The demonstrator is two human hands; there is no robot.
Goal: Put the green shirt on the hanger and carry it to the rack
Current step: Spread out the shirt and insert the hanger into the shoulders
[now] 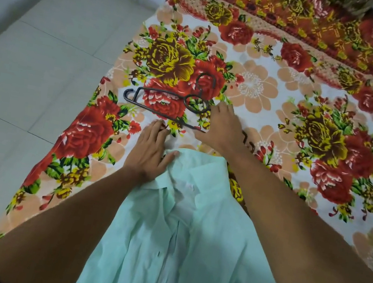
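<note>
The right hand (pixel 220 125) covers the right half of the hanger (pixel 162 104). The shirt (pixel 187 241) runs off the bottom edge, its hem unseen.

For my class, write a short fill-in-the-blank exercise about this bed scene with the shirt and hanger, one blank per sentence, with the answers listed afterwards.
1. The shirt lying on the flowered bedsheet is pale ____.
2. The dark hanger lies on the sheet just beyond the shirt's ____.
3. The ____ hand rests on one end of the hanger.
4. The left hand lies flat with its ____ touching the shirt's collar edge.

Missing words: green; collar; right; thumb
</note>
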